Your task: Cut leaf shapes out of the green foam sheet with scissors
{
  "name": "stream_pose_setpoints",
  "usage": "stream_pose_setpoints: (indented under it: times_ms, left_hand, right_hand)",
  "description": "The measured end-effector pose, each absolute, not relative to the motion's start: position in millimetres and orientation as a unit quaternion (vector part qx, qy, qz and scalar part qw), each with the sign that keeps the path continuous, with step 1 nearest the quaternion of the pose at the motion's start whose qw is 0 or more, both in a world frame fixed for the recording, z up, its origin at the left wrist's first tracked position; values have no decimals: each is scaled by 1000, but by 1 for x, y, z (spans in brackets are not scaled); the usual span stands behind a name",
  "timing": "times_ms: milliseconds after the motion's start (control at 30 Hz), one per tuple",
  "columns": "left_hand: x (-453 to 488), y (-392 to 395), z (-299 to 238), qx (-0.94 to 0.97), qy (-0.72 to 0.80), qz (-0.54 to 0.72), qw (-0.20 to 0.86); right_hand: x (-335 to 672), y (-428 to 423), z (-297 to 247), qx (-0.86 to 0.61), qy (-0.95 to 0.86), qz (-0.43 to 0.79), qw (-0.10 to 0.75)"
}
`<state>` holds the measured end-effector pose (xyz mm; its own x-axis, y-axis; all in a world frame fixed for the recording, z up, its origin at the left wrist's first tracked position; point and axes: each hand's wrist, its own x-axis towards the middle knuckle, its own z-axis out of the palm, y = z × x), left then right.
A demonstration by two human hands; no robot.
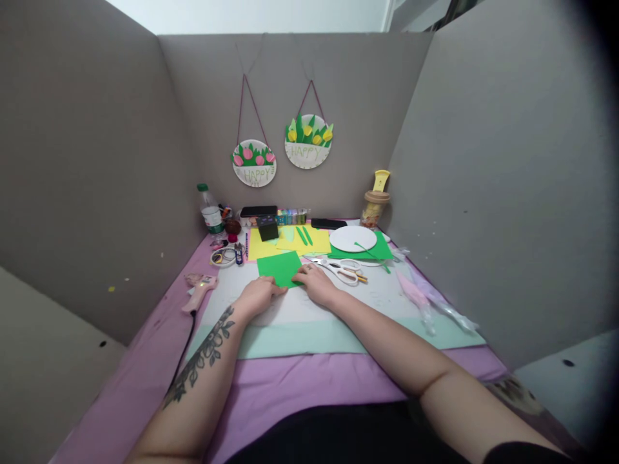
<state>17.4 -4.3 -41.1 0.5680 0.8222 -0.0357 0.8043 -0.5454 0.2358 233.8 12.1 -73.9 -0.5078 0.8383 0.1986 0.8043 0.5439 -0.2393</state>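
A green sheet of paper lies in front of me on the white and mint sheet. My left hand is at its lower left edge, fingers bent, the thumb reaching along the near edge. My right hand grips the lower right side, its fingertips over the paper. White-handled scissors lie just right of my right hand, blades towards the paper. Behind it, yellow paper carries narrow green leaf cut-outs and a small black box.
At right, a white paper plate rests on more green paper, near plastic wrappers. A pink glue gun with its cord, a tape roll and a bottle stand left. Two decorated plates hang on the grey back wall.
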Motion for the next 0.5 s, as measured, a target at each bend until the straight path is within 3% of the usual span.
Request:
stream_pose_setpoints:
  times_ms: [200,500]
  left_hand:
    - [17,-6,-38,870,483,19,97]
    - [17,-26,-18,795,598,-98,12]
  right_hand:
    - [223,-1,-71,-381,-918,14,110]
    - [231,-15,-48,-517,-855,-25,11]
